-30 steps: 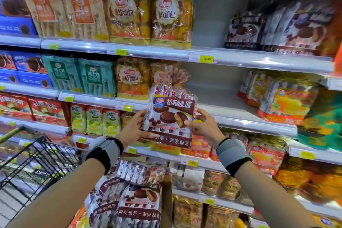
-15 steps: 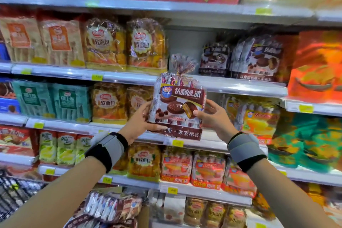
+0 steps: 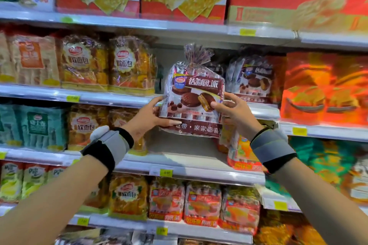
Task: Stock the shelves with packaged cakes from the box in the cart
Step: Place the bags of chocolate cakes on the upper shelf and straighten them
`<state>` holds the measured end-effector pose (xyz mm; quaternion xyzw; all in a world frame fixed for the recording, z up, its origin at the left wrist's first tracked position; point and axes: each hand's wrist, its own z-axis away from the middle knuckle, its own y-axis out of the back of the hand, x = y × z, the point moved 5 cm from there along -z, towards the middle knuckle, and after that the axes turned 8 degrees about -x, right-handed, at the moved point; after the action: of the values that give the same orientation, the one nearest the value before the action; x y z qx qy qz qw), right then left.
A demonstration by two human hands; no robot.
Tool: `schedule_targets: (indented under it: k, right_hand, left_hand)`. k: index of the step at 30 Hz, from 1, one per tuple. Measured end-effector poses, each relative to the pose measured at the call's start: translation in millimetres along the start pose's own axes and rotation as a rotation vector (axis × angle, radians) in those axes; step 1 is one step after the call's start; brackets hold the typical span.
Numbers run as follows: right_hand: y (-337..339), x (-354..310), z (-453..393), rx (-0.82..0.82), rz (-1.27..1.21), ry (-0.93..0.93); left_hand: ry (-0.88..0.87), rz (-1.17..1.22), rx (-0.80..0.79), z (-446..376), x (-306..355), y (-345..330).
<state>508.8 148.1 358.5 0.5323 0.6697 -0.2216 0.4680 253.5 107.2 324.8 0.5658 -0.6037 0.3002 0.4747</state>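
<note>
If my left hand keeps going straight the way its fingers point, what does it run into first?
The left hand points up and right into the chocolate cake bag it already holds. Behind that there seems to be an open gap on the shelf beside the matching bags, though depth is unclear.

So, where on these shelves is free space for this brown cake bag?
Free: the gap between the yellow bread bags and the matching brown bags, behind the held bag; also the bare shelf below. Elsewhere is crowded.
</note>
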Motion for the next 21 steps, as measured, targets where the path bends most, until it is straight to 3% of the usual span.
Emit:
schedule_targets:
  k: [8, 15, 21]
  right_hand:
    - [26.2, -16.9, -34.4, 0.032, 0.076, 0.009]
    - [40.2, -24.6, -78.3, 0.03, 0.11, -0.053]
    - [47.5, -23.6, -111.6, 0.001, 0.102, -0.098]
  left_hand:
    - [-0.011, -0.066, 0.008, -34.6, 27.5, -2.6]
    - [0.077, -0.092, -0.047, -75.0, 36.6, 20.3]
    - [0.126, -0.135, 0.001, -103.6, 46.6, 32.0]
